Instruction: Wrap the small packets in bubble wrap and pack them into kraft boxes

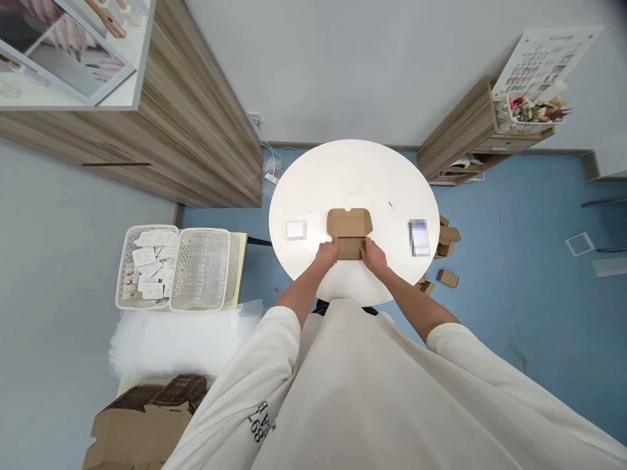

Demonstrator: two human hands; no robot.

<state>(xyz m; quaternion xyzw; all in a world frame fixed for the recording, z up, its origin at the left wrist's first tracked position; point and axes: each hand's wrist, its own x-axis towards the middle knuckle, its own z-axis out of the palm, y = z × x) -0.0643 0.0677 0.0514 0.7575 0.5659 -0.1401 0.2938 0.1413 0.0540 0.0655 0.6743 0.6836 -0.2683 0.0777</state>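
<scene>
A brown cardboard box [349,225] lies on the white round table [353,170], its lid flap spread out toward the far side. My left hand [328,252] grips its left side near the front, fingers curled against the cardboard. On the opposite side my right hand [373,255] holds the front right corner the same way. A small white packet [296,230] rests on the table to the left of the box. To the right lies a purple and white packet [419,237], blurred in the picture.
Several small brown boxes [448,279] lie on the blue floor right of the table. At left, two white baskets [200,307] stand on a side table, one holding white cards [149,256]. Clear plastic bags [171,343] and flat cardboard [142,431] are nearer me. A wooden cabinet [206,130] stands behind.
</scene>
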